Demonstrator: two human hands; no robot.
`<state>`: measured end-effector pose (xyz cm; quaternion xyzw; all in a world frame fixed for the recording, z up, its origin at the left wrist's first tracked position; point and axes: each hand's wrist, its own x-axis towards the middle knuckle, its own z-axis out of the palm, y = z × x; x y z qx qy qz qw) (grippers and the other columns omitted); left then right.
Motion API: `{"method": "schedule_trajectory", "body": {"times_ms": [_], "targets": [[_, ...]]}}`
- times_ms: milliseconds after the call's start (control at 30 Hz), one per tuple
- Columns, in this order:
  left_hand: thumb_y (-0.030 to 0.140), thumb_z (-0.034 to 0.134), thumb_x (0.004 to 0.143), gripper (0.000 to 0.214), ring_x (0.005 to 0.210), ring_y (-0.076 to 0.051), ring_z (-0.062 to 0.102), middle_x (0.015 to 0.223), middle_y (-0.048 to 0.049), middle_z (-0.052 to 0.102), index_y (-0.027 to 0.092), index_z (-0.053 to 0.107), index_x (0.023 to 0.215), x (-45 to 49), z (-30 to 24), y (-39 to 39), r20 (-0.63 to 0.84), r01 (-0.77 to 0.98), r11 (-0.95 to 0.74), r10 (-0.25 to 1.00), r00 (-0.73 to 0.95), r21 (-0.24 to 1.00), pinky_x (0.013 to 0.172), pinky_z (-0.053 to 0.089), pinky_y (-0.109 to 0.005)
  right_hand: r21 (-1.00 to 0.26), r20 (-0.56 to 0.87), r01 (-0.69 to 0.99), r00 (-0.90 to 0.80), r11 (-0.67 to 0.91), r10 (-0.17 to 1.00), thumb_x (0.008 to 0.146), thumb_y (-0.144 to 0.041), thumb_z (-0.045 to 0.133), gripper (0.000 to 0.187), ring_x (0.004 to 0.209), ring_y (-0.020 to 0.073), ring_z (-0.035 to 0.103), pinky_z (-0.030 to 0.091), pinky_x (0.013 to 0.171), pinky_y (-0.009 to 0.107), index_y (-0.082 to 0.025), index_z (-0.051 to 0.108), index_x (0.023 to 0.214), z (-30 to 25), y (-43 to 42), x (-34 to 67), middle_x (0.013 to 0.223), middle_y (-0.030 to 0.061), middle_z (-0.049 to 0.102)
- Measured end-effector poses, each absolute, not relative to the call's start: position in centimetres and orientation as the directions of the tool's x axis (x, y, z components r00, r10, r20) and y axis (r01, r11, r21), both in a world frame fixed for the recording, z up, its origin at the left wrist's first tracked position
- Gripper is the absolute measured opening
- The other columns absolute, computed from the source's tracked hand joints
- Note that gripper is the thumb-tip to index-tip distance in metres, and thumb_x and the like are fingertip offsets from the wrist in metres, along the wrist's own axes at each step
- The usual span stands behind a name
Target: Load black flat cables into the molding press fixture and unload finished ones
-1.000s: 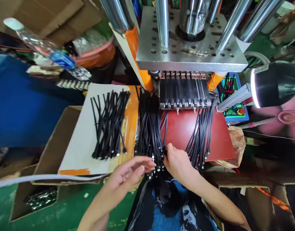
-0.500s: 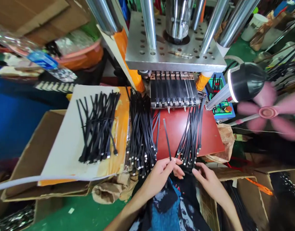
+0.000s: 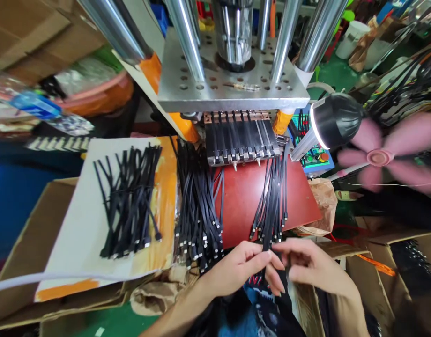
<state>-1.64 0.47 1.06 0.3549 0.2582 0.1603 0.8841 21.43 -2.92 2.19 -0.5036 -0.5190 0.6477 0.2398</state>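
My left hand (image 3: pixel 252 264) is closed on a flat black USB cable (image 3: pixel 268 234), which points up and overlaps the cables behind it. To its right, my right hand (image 3: pixel 315 267) has bent fingers, its thumb and forefinger apart, with the forefinger tip close to my left fingers. Just beyond both hands, a bundle of flat black cables (image 3: pixel 284 196) with metal plugs lies on the red board (image 3: pixel 236 201). A bigger pile of such cables (image 3: pixel 197 201) lies left of the board. Several cables sit side by side in the black fixture (image 3: pixel 241 138) under the press.
A thick metal press plate (image 3: pixel 233 98) hangs over the fixture. At left, more cables (image 3: pixel 129 201) lie on a white and orange board (image 3: pixel 75 224). A lamp (image 3: pixel 337 120), a spinning pink fan (image 3: pixel 380 157) and a control box (image 3: pixel 315 161) stand at right. Cardboard boxes (image 3: pixel 373 276) flank me.
The view has shifted slightly. My left hand has brought its cable rightward in front of the right-hand bundle, and my right hand has come closer to my left.
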Motion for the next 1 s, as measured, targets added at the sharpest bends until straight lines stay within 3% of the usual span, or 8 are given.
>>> {"method": "schedule_trajectory", "body": {"times_ms": [100, 233, 300, 400, 533, 767, 900, 1000], "targets": [[0.06, 0.055, 0.107, 0.054, 0.095, -0.027, 0.083, 0.102, -0.0144, 0.086, 0.012, 0.08, 0.112, -2.6, 2.0, 0.2, -0.421, 0.083, 0.567, 0.496, 0.759, 0.819, 0.093, 0.065, -0.038, -0.968, -0.245, 0.076, -0.08, -0.24, 0.966, 0.102, -0.057, 0.066, 0.04, 0.064, 0.0123, 0.052, 0.041, 0.06, 0.026, -0.02, 0.079, 0.1, 2.3, 0.0, 18.2, 0.082, 0.0007, 0.065], [0.047, 0.061, 0.105, 0.037, 0.125, -0.028, 0.073, 0.129, -0.0081, 0.08, 0.021, 0.079, 0.125, -3.8, 3.8, 2.9, -0.314, 0.275, 0.184, 0.76, 0.569, 0.944, 0.112, 0.056, -0.038, -0.993, -0.067, 0.099, -0.067, -0.061, 0.995, 0.107, -0.041, 0.063, 0.031, 0.067, 0.0125, 0.055, 0.041, 0.061, 0.025, -0.02, 0.073, 0.087, 2.0, 1.3, 14.7, 0.076, -0.0007, 0.061], [0.042, 0.07, 0.1, 0.036, 0.119, -0.026, 0.074, 0.127, -0.0081, 0.079, 0.021, 0.077, 0.128, -4.2, 4.9, 5.2, -0.129, 0.265, 0.004, 0.881, 0.455, 0.964, 0.108, 0.057, -0.036, -0.989, 0.01, 0.148, -0.098, 0.024, 0.995, 0.107, -0.035, 0.064, 0.028, 0.07, 0.0126, 0.056, 0.041, 0.064, 0.025, -0.02, 0.071, 0.085, 1.7, 1.3, 14.2, 0.078, -0.0007, 0.062], [0.034, 0.072, 0.098, 0.019, 0.089, -0.019, 0.075, 0.098, -0.0044, 0.081, 0.019, 0.082, 0.105, -4.3, 6.4, 8.2, 0.037, 0.207, -0.142, 0.896, 0.442, 0.968, 0.085, 0.058, -0.029, -0.973, 0.091, 0.2, -0.116, 0.113, 0.989, 0.106, -0.03, 0.066, 0.026, 0.069, 0.0126, 0.054, 0.041, 0.065, 0.025, -0.02, 0.069, 0.082, 1.5, 1.3, 14.0, 0.075, -0.0015, 0.06], [0.032, 0.07, 0.099, 0.019, 0.076, -0.017, 0.071, 0.086, -0.0036, 0.08, 0.019, 0.083, 0.092, -3.8, 7.6, 9.5, 0.042, 0.213, -0.15, 0.896, 0.443, 0.965, 0.07, 0.053, -0.026, -0.97, 0.115, 0.21, -0.06, 0.126, 0.991, 0.106, -0.028, 0.064, 0.022, 0.072, 0.0151, 0.059, 0.045, 0.067, 0.027, -0.022, 0.074, 0.088, 1.1, 1.5, 14.0, 0.08, 0.0013, 0.067], [0.038, 0.074, 0.095, 0.024, 0.077, -0.02, 0.074, 0.088, -0.006, 0.081, 0.017, 0.085, 0.098, -3.7, 7.4, 9.8, -0.101, 0.113, 0.06, 0.911, 0.399, 0.992, 0.076, 0.06, -0.029, -0.987, 0.077, 0.137, -0.02, 0.079, 0.997, 0.103, -0.034, 0.069, 0.021, 0.063, 0.0145, 0.06, 0.047, 0.058, 0.028, -0.027, 0.084, 0.116, 0.4, 2.1, 14.9, 0.086, 0.0028, 0.07], [0.051, 0.08, 0.092, 0.037, 0.064, -0.014, 0.07, 0.09, -0.0054, 0.076, 0.016, 0.085, 0.102, -4.0, 7.1, 10.7, -0.164, -0.046, 0.22, 0.834, 0.527, 0.974, 0.066, 0.059, -0.026, -0.991, 0.1, 0.091, 0.002, 0.099, 0.995, 0.101, -0.032, 0.073, 0.014, 0.064, 0.0133, 0.055, 0.041, 0.056, 0.026, -0.027, 0.086, 0.103, 1.0, 2.6, 15.0, 0.081, 0.0011, 0.065], [0.054, 0.082, 0.09, 0.038, 0.067, -0.014, 0.069, 0.089, -0.0051, 0.073, 0.016, 0.083, 0.085, -3.9, 7.1, 11.1, -0.109, -0.055, 0.16, 0.85, 0.516, 0.986, 0.065, 0.058, -0.025, -0.982, 0.113, 0.154, 0.01, 0.11, 0.994, 0.102, -0.031, 0.071, 0.019, 0.066, 0.0137, 0.051, 0.04, 0.06, 0.027, -0.023, 0.081, 0.088, 2.0, 3.4, 14.4, 0.078, 0.0007, 0.061]]}}
